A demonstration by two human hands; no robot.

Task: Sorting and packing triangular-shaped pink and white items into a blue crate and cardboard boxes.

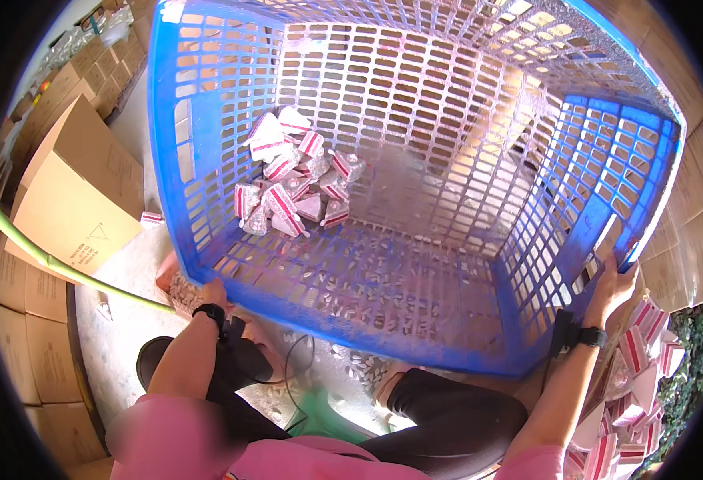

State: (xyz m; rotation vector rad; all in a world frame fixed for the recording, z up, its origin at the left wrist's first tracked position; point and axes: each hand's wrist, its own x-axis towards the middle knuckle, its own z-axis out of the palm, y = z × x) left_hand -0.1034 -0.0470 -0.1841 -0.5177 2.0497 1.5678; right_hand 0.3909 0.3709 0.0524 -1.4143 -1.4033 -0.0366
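Observation:
A big blue plastic basket (351,326) with slotted walls is tipped with its open side toward me. My left hand (214,295) is closed on its rim at the lower left corner. At the right side my right hand (612,286) grips the same rim. Inside, toward the left, lies a heap of small wrapped packs (295,180), white with red stripes and clear film. Pale flecks are seen across and through the slotted lower side. Both hands' fingers are partly hidden by the rim.
An upright cardboard carton (79,192) stands at the left, near stacked cartons (43,352). More striped packs (631,384) are piled at the lower right. A yellow-green curved rod (71,264) reaches in from the left. Something green (323,416) lies between my legs.

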